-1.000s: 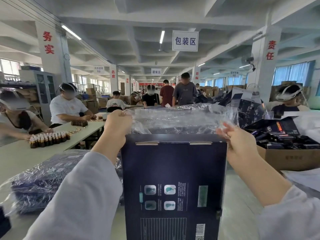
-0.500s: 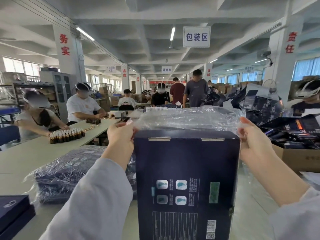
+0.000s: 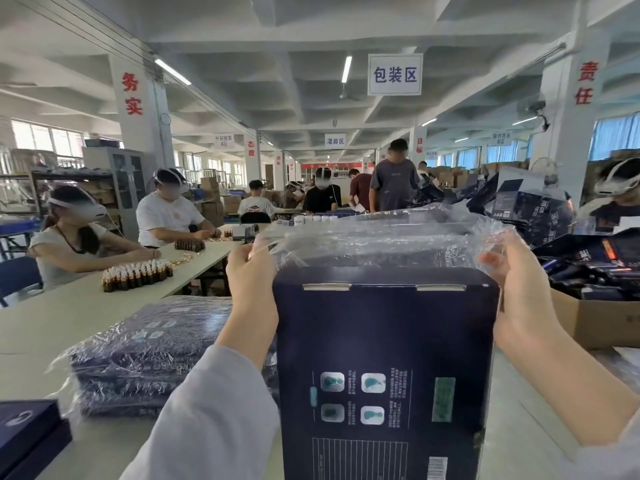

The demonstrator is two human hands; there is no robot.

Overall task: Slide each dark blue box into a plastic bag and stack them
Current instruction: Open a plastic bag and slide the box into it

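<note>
You held the dark blue box (image 3: 384, 358) upright in front of you, printed back panel facing the camera, its top end at the mouth of the clear plastic bag (image 3: 381, 237). The bag was bunched loosely above and behind the box top; can't tell how far in the box was. Your left hand (image 3: 251, 275) was at the box's upper left corner, fingers curled, pinching the bag's edge. Your right hand (image 3: 516, 282) was at the upper right corner, thumb and fingers closed on the film, fingertips visible through the plastic. Can't tell whether either hand also gripped the box itself. The stack of bagged boxes (image 3: 149, 355) lay flat on the table (image 3: 52, 327) just left of the held box, partly behind your left forearm. A dark box without a bag (image 3: 27, 434) sat at the near left edge. A cardboard carton (image 3: 606, 320) of dark packaging stood to your right. Rows of small brown bottles (image 3: 136, 275) stood farther along the table on the left, in front of seated workers.
</note>
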